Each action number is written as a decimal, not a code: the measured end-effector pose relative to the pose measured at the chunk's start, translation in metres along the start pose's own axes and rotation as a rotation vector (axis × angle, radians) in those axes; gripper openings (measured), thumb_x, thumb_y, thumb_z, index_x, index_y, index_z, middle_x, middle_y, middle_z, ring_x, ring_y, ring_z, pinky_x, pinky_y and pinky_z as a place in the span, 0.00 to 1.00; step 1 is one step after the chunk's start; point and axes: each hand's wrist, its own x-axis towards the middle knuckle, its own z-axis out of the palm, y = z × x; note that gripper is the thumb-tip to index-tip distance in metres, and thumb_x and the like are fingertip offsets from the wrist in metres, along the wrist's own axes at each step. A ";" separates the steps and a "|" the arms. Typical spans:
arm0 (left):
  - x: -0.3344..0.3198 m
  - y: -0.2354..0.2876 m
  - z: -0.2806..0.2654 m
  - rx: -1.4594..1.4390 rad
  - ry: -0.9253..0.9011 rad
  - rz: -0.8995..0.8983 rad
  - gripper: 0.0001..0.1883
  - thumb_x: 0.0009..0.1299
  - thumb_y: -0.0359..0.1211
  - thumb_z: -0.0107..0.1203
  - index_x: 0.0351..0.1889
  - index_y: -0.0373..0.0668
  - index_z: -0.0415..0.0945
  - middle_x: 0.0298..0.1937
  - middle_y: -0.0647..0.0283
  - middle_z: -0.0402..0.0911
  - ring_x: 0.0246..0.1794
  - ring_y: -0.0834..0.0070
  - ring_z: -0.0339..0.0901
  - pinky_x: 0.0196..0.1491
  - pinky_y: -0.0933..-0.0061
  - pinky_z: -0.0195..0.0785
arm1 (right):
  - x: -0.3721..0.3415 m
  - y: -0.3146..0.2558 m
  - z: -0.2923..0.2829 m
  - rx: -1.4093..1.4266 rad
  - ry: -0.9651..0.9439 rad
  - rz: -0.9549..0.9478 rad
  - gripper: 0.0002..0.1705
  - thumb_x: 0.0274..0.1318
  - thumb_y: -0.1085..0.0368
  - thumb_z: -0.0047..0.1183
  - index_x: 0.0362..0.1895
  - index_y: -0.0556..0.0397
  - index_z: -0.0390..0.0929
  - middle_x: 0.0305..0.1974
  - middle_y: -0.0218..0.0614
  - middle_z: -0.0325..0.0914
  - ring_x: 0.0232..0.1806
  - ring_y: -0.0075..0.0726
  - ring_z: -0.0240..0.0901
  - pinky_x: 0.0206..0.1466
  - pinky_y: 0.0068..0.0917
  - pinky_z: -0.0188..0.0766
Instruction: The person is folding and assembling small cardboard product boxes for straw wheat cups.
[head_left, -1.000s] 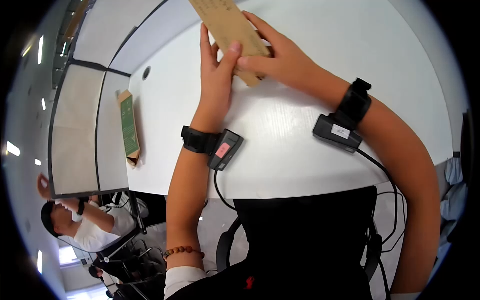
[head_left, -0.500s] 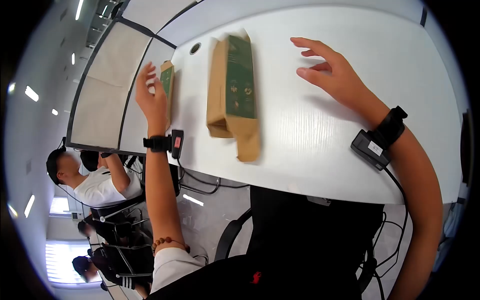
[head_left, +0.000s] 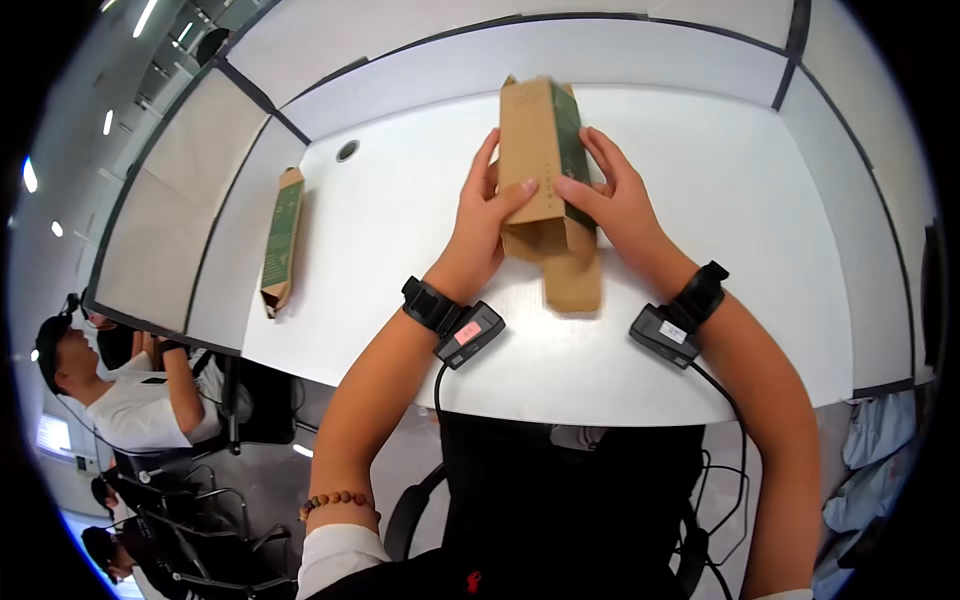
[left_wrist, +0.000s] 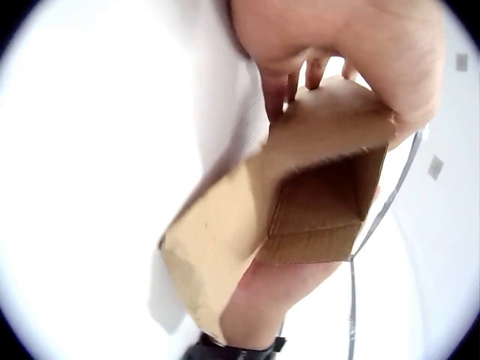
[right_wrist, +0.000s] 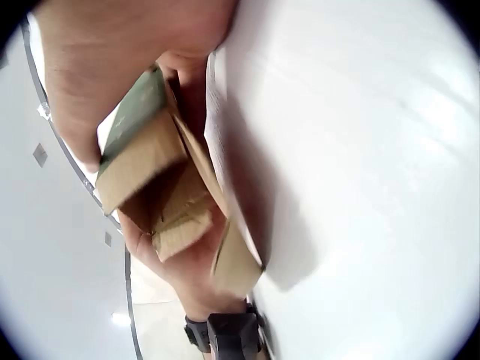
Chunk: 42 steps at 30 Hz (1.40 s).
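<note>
Both hands hold a long brown and green cardboard box [head_left: 530, 150] over the middle of the table. My left hand [head_left: 482, 220] grips its left side, the thumb lying on the brown top face. From the right, my right hand [head_left: 628, 208] grips the green side, its thumb across the upper edge. The box's near end stands open, and a long flap [head_left: 573, 283] sticks out from it toward me. Into the hollow inside [left_wrist: 326, 195] I can see bare brown walls in the left wrist view. The right wrist view shows smaller end flaps [right_wrist: 182, 234] bent at the opening.
A second, narrower green and brown box [head_left: 283, 240] lies at the left of the white table [head_left: 400, 290]. A round cable hole [head_left: 347, 151] is at the back left. Partition panels [head_left: 640, 60] enclose the back and sides. Cables run from both wrist cameras.
One second ago both hands held the box tilted farther away. Half a second ago they were spread apart from it, with the green face showing. Now both grip it again, brown face up.
</note>
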 end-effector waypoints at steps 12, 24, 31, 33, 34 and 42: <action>0.001 0.020 -0.036 -0.439 -0.126 -0.356 0.27 0.80 0.44 0.52 0.72 0.41 0.67 0.65 0.60 0.78 0.62 0.70 0.77 0.65 0.65 0.70 | -0.009 -0.018 0.011 -0.201 -0.370 -0.228 0.74 0.45 0.55 0.76 0.85 0.46 0.34 0.82 0.47 0.43 0.74 0.46 0.65 0.70 0.42 0.70; 0.010 0.016 -0.016 0.742 0.069 0.723 0.38 0.67 0.18 0.55 0.78 0.44 0.61 0.66 0.53 0.73 0.66 0.60 0.72 0.67 0.60 0.66 | -0.003 -0.017 0.003 -0.394 -0.078 -0.357 0.71 0.44 0.60 0.80 0.84 0.46 0.40 0.79 0.48 0.55 0.77 0.48 0.58 0.79 0.45 0.56; -0.003 0.008 -0.006 0.820 -0.019 0.689 0.49 0.62 0.33 0.71 0.81 0.44 0.57 0.66 0.53 0.62 0.59 0.63 0.70 0.54 0.64 0.78 | 0.000 0.007 0.004 -0.418 -0.075 -0.446 0.40 0.65 0.60 0.57 0.77 0.53 0.58 0.73 0.51 0.64 0.74 0.57 0.59 0.78 0.45 0.56; -0.001 0.006 -0.013 0.922 -0.080 0.673 0.48 0.61 0.34 0.72 0.81 0.52 0.59 0.69 0.52 0.60 0.67 0.57 0.68 0.61 0.59 0.76 | 0.008 0.022 -0.002 -0.612 -0.012 -0.548 0.41 0.63 0.63 0.59 0.77 0.54 0.58 0.72 0.52 0.65 0.73 0.60 0.61 0.77 0.46 0.58; 0.002 0.002 -0.016 0.948 -0.090 0.626 0.46 0.63 0.34 0.70 0.80 0.53 0.61 0.70 0.52 0.60 0.69 0.56 0.67 0.62 0.59 0.74 | 0.009 0.027 -0.004 -0.623 -0.001 -0.546 0.41 0.62 0.63 0.59 0.77 0.53 0.58 0.72 0.53 0.66 0.72 0.60 0.62 0.76 0.46 0.59; 0.029 -0.024 -0.053 0.680 -0.096 0.472 0.30 0.72 0.34 0.63 0.73 0.49 0.72 0.75 0.53 0.65 0.75 0.61 0.65 0.69 0.60 0.68 | 0.014 0.025 -0.008 -0.386 -0.090 -0.432 0.30 0.60 0.74 0.42 0.66 0.51 0.77 0.68 0.49 0.74 0.71 0.51 0.67 0.73 0.37 0.64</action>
